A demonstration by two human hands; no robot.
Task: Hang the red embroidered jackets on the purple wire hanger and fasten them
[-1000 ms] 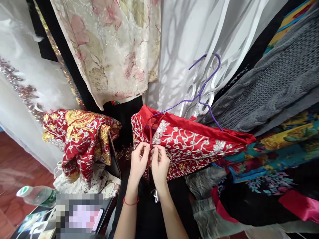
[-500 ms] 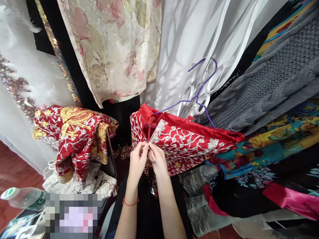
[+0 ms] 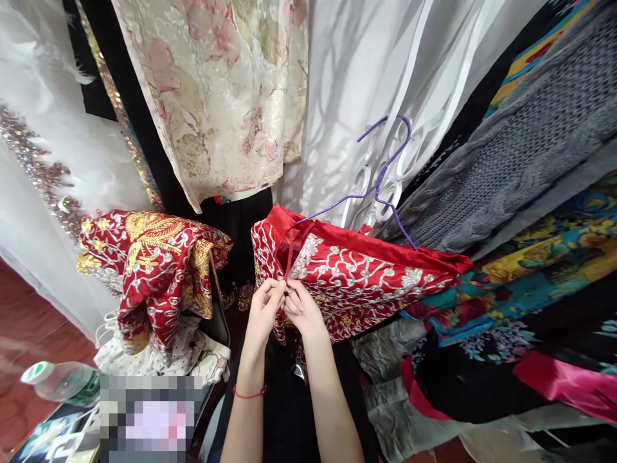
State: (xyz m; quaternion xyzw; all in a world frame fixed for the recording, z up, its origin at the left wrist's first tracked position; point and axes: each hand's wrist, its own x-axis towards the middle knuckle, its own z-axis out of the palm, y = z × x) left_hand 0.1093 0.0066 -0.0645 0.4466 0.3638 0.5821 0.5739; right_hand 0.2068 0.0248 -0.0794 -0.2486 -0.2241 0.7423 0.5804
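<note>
A red skirt with silver embroidery point(image 3: 357, 270) hangs by its waist on a purple hanger point(image 3: 379, 183). From its opening a thin red drawstring point(image 3: 289, 257) runs down to my fingers. My left hand point(image 3: 266, 305) pinches the drawstring, thumb against fingers. Close beside it, fingertips touching, my right hand point(image 3: 303, 308) is also closed on the drawstring. The exact spot between the fingertips is partly hidden. A red string bracelet point(image 3: 249, 392) circles my left wrist.
A folded red and gold embroidered garment point(image 3: 159, 257) lies over a chair at left. Below it stand a plastic bottle point(image 3: 62, 382) and a blurred-out patch point(image 3: 149, 418). A floral cloth point(image 3: 231, 96) hangs behind; a grey knit point(image 3: 520, 135) and patterned clothes hang at right.
The view has shifted slightly, so the things at left sit further right. My hands stay at the drawstring; the right fingers have curled in more.
</note>
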